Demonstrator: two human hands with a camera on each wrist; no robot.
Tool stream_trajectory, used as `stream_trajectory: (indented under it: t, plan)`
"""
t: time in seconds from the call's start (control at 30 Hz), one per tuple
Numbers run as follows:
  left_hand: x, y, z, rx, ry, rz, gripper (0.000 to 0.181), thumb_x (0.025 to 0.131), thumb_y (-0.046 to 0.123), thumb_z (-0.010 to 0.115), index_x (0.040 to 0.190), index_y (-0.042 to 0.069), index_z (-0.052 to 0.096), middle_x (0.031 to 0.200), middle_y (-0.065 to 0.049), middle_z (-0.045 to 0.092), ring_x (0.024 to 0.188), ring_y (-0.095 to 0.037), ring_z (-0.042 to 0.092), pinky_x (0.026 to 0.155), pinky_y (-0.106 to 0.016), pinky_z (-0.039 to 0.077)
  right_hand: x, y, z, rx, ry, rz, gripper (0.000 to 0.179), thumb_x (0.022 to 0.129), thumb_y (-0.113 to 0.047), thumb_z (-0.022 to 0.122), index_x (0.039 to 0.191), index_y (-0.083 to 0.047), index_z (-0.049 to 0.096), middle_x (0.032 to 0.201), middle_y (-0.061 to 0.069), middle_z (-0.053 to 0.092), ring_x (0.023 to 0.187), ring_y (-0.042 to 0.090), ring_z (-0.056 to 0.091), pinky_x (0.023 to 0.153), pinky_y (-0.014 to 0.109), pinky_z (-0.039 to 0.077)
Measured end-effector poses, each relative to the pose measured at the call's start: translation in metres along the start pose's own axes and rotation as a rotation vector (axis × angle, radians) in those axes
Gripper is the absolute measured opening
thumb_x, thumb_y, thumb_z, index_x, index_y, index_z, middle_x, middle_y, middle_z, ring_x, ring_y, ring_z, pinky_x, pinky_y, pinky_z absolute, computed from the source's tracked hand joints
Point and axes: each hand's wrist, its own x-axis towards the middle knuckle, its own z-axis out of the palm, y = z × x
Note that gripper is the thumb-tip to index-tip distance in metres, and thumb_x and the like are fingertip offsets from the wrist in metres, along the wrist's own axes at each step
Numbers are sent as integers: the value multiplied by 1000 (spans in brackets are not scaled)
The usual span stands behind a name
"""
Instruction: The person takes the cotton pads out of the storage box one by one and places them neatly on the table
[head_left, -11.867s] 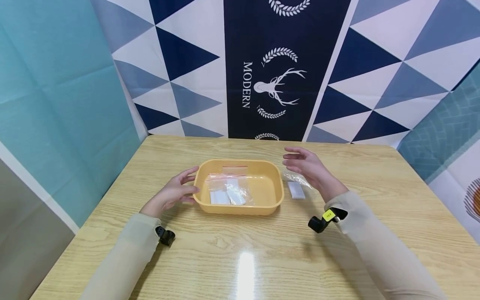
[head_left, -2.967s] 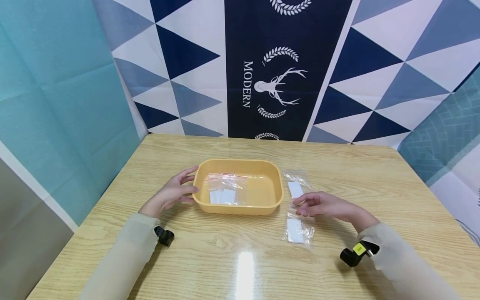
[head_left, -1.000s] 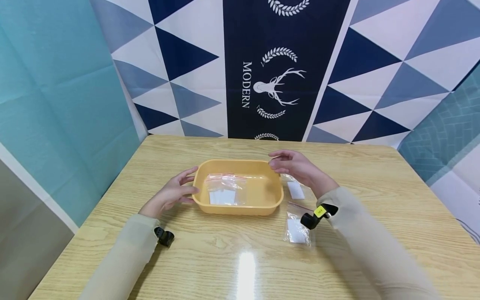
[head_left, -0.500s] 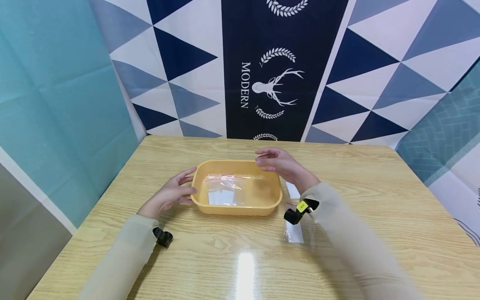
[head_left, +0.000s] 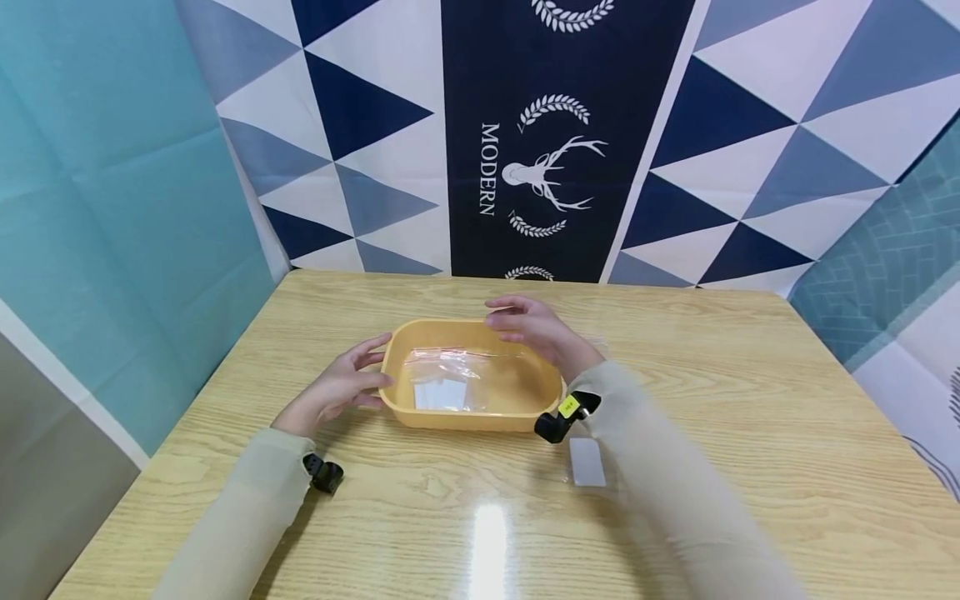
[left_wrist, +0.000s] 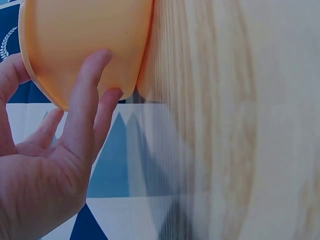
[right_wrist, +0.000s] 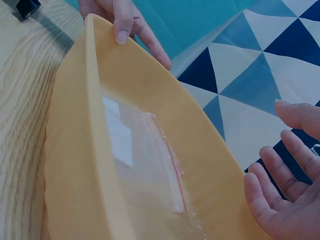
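A yellow plastic basin [head_left: 525, 414] stands on the table with clear zip bags [head_left: 450, 364] inside, white cards [head_left: 441, 394] showing through them. At its left end my left hand [head_left: 341, 385] holds the rim, thumb over the edge and fingers against the outer wall, as the right wrist view also shows. My right hand [head_left: 536, 329] hovers at the back rim, fingers loosely bent and nothing in them. Another zip bag with a white card [head_left: 587, 462] lies right of the basin near my right wrist. My right forearm mostly hides a further bag [head_left: 598, 343] behind it.
The wooden table [head_left: 405, 517] reaches back to a patterned cloth [head_left: 390, 150] hanging behind it. A teal cloth [head_left: 127, 200] hangs on the left. Black wrist cameras [head_left: 324, 473] stick out from both sleeves.
Since 11.9 s ago, a zip bag has left the basin's back and another lies at front right. Lately my right hand has moved left along the back rim; my left hand keeps its place.
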Motion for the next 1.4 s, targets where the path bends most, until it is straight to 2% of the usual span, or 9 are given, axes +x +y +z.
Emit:
stream_trajectory:
  t: [0.23, 0.47, 0.63, 0.77, 0.9, 1.07, 1.4]
  plan:
    - [0, -1, -2, 0, -1, 5, 79, 84, -2, 62, 150, 18, 22, 146, -21, 27, 102, -35, 59, 73, -41, 56, 13, 5, 11, -12, -18, 62, 46, 88, -2, 61, 131, 2, 47, 135, 20, 44, 115, 27, 48, 102, 44, 37]
    - [-1, -2, -3, -6, 3, 2, 80, 84, -2, 63, 149, 19, 22, 145, -19, 28, 99, -30, 61, 73, -41, 56, 23, 10, 21, -60, -47, 114, 46, 86, -6, 65, 129, 1, 51, 128, 14, 54, 112, 21, 50, 101, 40, 38]
    - [-1, -1, -4, -10, 5, 1, 79, 84, -2, 62, 149, 20, 23, 145, -18, 29, 99, -30, 61, 72, -41, 56, 27, 11, 31, -150, -104, 153, 42, 84, -8, 67, 125, -1, 57, 126, 9, 57, 117, 21, 48, 103, 42, 35]
    - [-1, -1, -3, -2, -2, 8, 79, 84, -2, 62, 150, 18, 22, 145, -20, 28, 103, -35, 59, 73, -41, 56, 29, 10, 36, -269, -170, 216, 49, 83, -10, 69, 129, -5, 54, 132, 7, 52, 123, 22, 43, 106, 45, 30]
    - [0, -1, -3, 3, -11, 9, 79, 85, -2, 61, 150, 18, 21, 146, -21, 27, 105, -37, 57, 74, -42, 55, 27, 10, 37, -389, -228, 273, 53, 82, -13, 69, 132, -9, 52, 133, 6, 51, 125, 22, 41, 109, 42, 26]
    - [3, -1, -4, -4, -12, 7, 78, 84, -2, 61, 149, 17, 22, 145, -21, 28, 104, -36, 57, 74, -41, 55, 25, 12, 37, -446, -262, 305, 52, 81, -12, 70, 130, -9, 53, 125, 5, 55, 120, 23, 43, 109, 40, 26]
    - [2, 1, -3, 0, -13, 2, 79, 84, -2, 62, 149, 18, 23, 146, -21, 27, 99, -30, 60, 73, -40, 56, 21, 10, 36, -449, -273, 403, 41, 78, -14, 73, 119, -13, 62, 108, 5, 61, 97, 22, 56, 94, 39, 41]
